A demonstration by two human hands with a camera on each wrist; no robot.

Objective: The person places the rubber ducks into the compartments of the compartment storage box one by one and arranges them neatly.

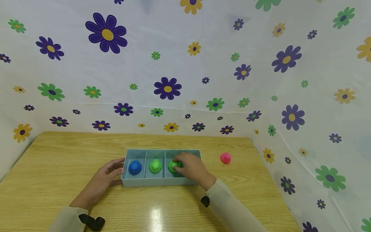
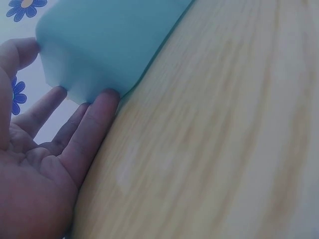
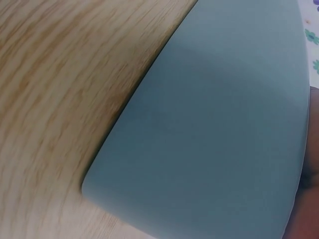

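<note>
A pale blue divided box (image 1: pixel 157 182) sits lengthwise on the table. My left hand (image 1: pixel 102 180) is at its left end; in the left wrist view the fingertips (image 2: pixel 107 97) touch the end wall, fingers fairly straight. A blue toy duck (image 1: pixel 135 168) lies in the leftmost compartment and a green toy duck (image 1: pixel 155 166) in the one beside it. Reaching over the front wall, my right hand (image 1: pixel 192 167) grips another green toy duck (image 1: pixel 173 166) in the third compartment, fingers curled over it and partly hiding it. The hand also covers much of the rightmost compartment.
To the right of the box, a pink toy duck (image 1: pixel 225 158) stands on the wooden table (image 1: pixel 139 209). A white flower-patterned cloth (image 1: pixel 139 64) hangs behind the table and along its sides. Dark wrist straps (image 1: pixel 92 222) show on both sleeves.
</note>
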